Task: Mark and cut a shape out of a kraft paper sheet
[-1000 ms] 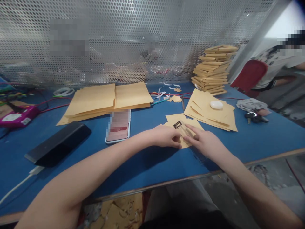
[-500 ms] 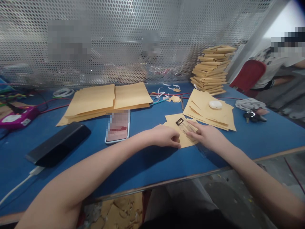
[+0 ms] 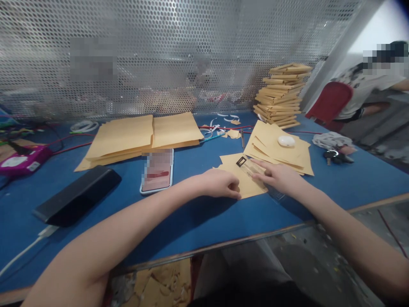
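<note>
A small brown paper sheet (image 3: 249, 189) lies flat on the blue table, in front of me and a little to the right. Across it, on a slant, rests a clear plastic ruler (image 3: 246, 167) with a black-framed end and faint print. My right hand (image 3: 281, 179) holds this ruler down with thumb and fingers spread over it; the ruler's near end passes beneath the palm. Over the sheet's left part, my left hand (image 3: 220, 183) is closed with curled fingers. Whatever those fingers hold, if anything, is hidden.
Large brown sheets (image 3: 121, 134), a phone (image 3: 156, 172) and a black power bank (image 3: 78, 194) lie leftward. On the right are brown sheets (image 3: 271, 149) under a white earbud case (image 3: 286, 140), a tall envelope stack (image 3: 281, 96) and keys (image 3: 334, 155). A person (image 3: 354, 91) sits beyond.
The ruler and my right hand have shifted slightly to the right over the sheet. My left hand stays at the same spot on the paper. The view has moved a little.
</note>
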`<state>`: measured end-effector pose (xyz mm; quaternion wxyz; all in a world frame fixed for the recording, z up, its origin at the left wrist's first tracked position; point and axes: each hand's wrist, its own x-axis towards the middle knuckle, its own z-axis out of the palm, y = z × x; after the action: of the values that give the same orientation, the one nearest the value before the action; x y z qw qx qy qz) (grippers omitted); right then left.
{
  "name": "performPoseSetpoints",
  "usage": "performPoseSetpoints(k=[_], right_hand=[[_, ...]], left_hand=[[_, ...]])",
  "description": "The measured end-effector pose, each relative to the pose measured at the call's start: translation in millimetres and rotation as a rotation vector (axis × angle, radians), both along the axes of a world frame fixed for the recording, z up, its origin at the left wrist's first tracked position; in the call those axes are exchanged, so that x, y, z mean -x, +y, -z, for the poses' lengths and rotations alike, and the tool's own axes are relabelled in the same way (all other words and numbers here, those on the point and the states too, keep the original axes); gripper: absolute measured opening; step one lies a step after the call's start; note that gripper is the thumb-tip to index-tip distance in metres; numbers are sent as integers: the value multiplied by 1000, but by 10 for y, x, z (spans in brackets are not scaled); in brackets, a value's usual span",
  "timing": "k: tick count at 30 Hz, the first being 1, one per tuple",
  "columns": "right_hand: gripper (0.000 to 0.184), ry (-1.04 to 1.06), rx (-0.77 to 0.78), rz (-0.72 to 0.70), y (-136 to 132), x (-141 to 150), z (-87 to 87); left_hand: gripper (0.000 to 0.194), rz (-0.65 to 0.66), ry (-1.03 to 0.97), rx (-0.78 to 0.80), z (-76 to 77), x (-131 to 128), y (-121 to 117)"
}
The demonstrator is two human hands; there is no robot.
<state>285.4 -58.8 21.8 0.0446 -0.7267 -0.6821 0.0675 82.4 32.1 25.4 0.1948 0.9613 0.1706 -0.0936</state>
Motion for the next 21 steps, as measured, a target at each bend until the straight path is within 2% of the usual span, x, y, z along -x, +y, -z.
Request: performPoseSetpoints(k=[9, 13, 15, 19, 21], right_hand=[[57, -21, -5, -35, 48, -106, -5], [59, 155, -19, -9, 39, -156, -5], [61, 300, -72, 78, -6, -139, -36], [68, 584, -260, 351, -180, 63, -114], [67, 660, -232, 380, -264, 232, -107]], left_hand=[[33, 0, -5, -1, 6, 0, 0], [33, 5, -5, -4, 8, 0, 4], [34, 6, -5, -4, 16, -1, 9], [34, 9, -7, 2, 36, -4, 22], [33, 14, -7, 7, 36, -3, 26]])
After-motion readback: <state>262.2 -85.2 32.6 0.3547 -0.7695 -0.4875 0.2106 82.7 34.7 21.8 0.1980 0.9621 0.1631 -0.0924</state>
